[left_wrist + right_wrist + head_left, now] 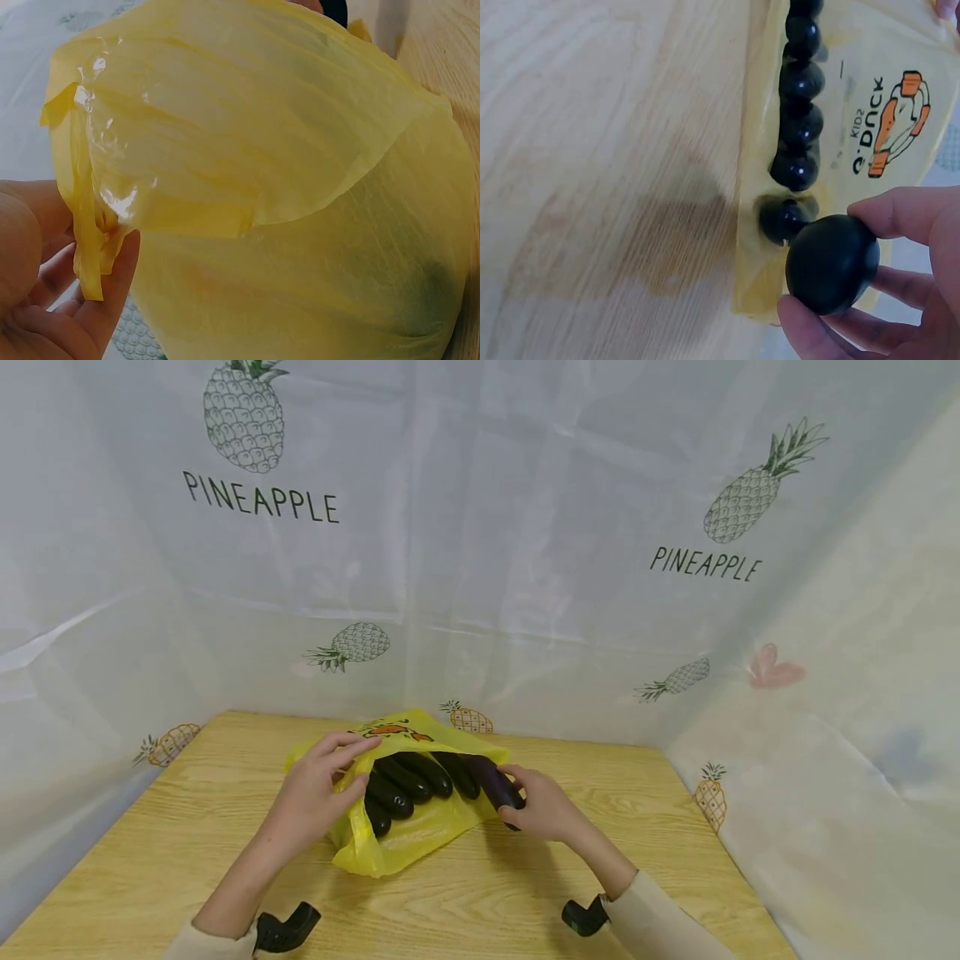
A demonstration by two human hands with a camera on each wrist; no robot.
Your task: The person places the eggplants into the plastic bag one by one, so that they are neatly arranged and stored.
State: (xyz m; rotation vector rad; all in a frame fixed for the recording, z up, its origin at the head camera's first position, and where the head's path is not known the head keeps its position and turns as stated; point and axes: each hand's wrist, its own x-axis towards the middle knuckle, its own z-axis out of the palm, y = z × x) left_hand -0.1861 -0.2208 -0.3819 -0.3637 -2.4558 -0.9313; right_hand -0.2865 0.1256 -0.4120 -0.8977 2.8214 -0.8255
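Observation:
A yellow plastic bag [420, 843] lies on the table with its mouth towards me. Several dark, glossy eggplants [405, 781] lie side by side inside; their far ends are hidden by the bag. My left hand [311, 793] pinches the left rim of the bag, and in the left wrist view its fingers [112, 300] hold a fold of the plastic. At the right side of the mouth my right hand [543, 806] grips one eggplant [832, 264] by its near end, thumb and fingers round it. That eggplant's far end reaches into the bag.
The wooden table [615, 827] extends to both sides and in front of the bag. A pale curtain [525, 568] printed with pineapples hangs behind the table and along its sides. Black wrist mounts [287, 928] sit at both sleeves.

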